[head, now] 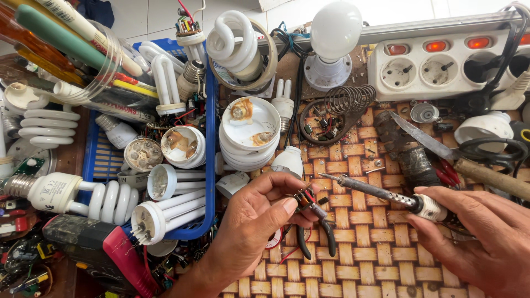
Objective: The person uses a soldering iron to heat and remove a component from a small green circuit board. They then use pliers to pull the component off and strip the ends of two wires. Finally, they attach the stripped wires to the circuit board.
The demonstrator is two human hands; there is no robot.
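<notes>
1. Woven mat covers the bench beneath both hands; clutter fills the area beyond it.
2. Left hand: fingers curled shut, thumb and fingertips pinching a small coil part with red and dark windings.
3. Pliers with dark handles lie under that part, handles trailing below the left fingertips; whether the jaws clamp the part cannot be told.
4. Right hand: fingers closed around the white collar of a soldering iron.
5. Iron shaft runs leftward from the right fingers; its tip sits just above the part, close to it; contact cannot be confirmed.
6. Beyond the left fingers: stacked white lamp bases and a blue basket holding spiral and tube lamps.
7. Beyond the right fingers: a knife, a wire spring, and a white power strip with lit red switches.
</notes>
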